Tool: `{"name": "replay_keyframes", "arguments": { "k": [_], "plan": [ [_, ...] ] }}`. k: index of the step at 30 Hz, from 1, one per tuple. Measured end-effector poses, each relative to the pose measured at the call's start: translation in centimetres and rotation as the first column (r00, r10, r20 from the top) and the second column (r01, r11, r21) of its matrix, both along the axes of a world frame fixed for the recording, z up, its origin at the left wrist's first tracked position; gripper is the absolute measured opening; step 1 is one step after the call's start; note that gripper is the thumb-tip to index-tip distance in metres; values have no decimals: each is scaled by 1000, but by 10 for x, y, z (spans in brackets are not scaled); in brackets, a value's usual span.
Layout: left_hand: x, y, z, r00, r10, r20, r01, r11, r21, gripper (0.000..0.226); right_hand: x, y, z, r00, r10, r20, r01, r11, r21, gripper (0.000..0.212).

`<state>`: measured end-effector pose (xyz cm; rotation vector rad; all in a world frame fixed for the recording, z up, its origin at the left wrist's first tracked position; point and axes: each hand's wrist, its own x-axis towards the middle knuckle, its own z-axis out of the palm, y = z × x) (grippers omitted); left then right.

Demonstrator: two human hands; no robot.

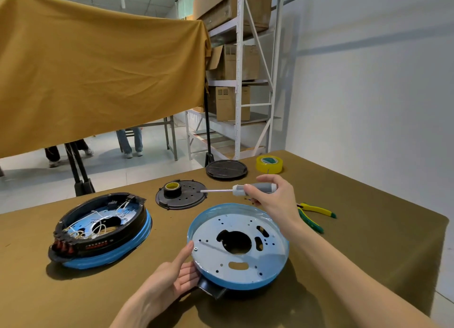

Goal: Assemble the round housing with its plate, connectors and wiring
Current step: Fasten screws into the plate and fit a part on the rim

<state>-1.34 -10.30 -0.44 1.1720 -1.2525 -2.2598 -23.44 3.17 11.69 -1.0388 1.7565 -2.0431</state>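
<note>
A blue round housing (245,282) with a pale perforated metal plate (213,256) inside lies near the table's front, tilted slightly. My left hand (172,276) steadies its left rim, thumb up along the edge, fingers under a black tab (211,288). A small screw (195,248) sits in the plate close to the thumb. Above the housing's far rim, my right hand (272,197) grips a grey screwdriver (255,188), its shaft pointing left. A second blue housing (103,256) with a black ring, white wiring and connectors lies to the left.
A black perforated disc (186,199) carries a black tape roll (172,188). Another black round cover (226,169) and a yellow tape roll (269,164) lie at the far edge. Yellow-green pliers (312,215) rest to the right. Beyond are a shelf rack, a draped cloth and people's legs.
</note>
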Motion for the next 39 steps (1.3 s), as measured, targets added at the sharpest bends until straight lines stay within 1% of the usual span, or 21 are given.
{"name": "replay_keyframes", "arguments": {
  "k": [3, 5, 10, 14, 20, 23, 32, 36, 39],
  "plan": [
    [1, 0, 0, 1000, -5, -20, 6, 1000, 9, 83, 6, -11, -4, 999, -17, -51, 16, 999, -34, 34],
    [2, 0, 1, 1000, -12, -25, 13, 1000, 10, 81, 12, -17, -7, 993, 21, -114, -24, 999, -29, 30],
    [3, -4, -3, 999, -23, -33, 24, 1000, 10, 89, 25, -26, -11, 952, 95, -292, -93, 995, 22, 31],
    [3, -6, -5, 999, -25, -24, 25, 1000, 17, 92, 32, -28, -8, 917, 103, -384, -101, 995, 24, 32],
    [2, -6, -5, 1000, -25, -9, 25, 999, 23, 94, 35, -28, -5, 886, 131, -445, -105, 991, 82, 36],
    [2, -6, -5, 1000, -26, -12, 26, 999, 22, 90, 37, -28, -5, 869, 131, -478, -94, 990, 101, 37],
    [3, -1, 1, 999, -36, -25, 36, 999, 1, 71, 42, -26, -4, 862, 151, -484, -106, 987, 120, 35],
    [4, -1, 2, 999, -33, -16, 33, 999, 6, 68, 44, -26, -1, 849, 160, -504, -107, 985, 133, 36],
    [4, 0, 3, 1000, -31, -7, 31, 1000, 4, 71, 44, -28, 1, 831, 183, -526, -123, 981, 147, 36]
  ]
}}
